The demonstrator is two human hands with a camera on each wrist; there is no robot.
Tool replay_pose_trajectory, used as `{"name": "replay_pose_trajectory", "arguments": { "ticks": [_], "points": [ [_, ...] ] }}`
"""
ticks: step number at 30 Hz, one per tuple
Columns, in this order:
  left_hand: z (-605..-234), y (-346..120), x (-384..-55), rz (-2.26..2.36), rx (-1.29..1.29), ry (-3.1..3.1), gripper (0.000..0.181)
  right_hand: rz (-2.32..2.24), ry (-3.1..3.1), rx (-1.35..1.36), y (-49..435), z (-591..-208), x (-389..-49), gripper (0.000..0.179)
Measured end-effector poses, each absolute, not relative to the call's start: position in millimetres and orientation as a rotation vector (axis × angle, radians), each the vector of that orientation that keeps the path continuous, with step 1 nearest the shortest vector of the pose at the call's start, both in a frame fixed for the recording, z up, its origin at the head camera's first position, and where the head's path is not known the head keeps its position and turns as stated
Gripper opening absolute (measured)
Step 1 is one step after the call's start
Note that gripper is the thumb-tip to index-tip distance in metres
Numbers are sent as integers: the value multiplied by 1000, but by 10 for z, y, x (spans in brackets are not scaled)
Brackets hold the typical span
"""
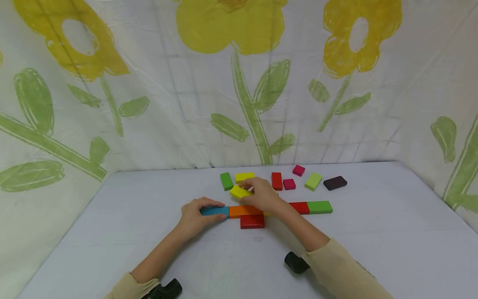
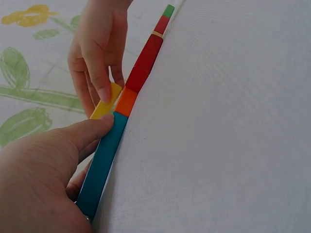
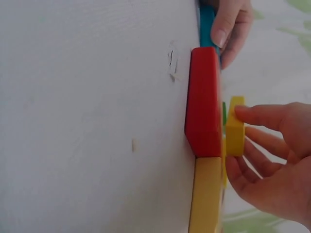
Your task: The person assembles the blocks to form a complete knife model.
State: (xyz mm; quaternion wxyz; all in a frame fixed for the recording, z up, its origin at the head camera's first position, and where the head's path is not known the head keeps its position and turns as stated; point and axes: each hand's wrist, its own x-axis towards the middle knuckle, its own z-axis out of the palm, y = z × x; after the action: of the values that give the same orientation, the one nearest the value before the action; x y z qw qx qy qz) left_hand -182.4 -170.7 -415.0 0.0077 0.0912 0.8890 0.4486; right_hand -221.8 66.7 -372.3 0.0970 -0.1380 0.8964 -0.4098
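A row of coloured blocks lies across the table: a blue block (image 1: 214, 213), an orange block (image 1: 237, 212), a pale yellow block (image 3: 206, 194) mostly hidden in the head view, a red block (image 1: 300, 208) and a green block (image 1: 320, 207). Against the near side of the orange one sits another red block (image 1: 252, 223). My left hand (image 1: 196, 214) holds the blue block at the row's left end, thumb on the near side and fingers on the far side. My right hand (image 1: 263, 195) pinches a yellow block (image 1: 238, 192) just beyond the row, between thumb and fingers.
Loose blocks lie farther back: a green block (image 1: 226, 181), a yellow one (image 1: 243, 177), a red one (image 1: 276, 181), two small pink ones (image 1: 289, 184), a light green one (image 1: 313, 181) and a dark one (image 1: 335, 183). Behind hangs a flower-patterned curtain (image 1: 157, 124).
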Motion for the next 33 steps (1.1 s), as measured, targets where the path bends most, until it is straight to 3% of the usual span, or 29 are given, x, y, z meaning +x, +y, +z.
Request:
{"name": "replay_pose_trajectory", "arguments": {
  "ticks": [33],
  "points": [
    [-4166,-1720,-1839,1380,304,2798,27,-1167,2580,-859,1044,-3682,-1804,36]
  ]
}}
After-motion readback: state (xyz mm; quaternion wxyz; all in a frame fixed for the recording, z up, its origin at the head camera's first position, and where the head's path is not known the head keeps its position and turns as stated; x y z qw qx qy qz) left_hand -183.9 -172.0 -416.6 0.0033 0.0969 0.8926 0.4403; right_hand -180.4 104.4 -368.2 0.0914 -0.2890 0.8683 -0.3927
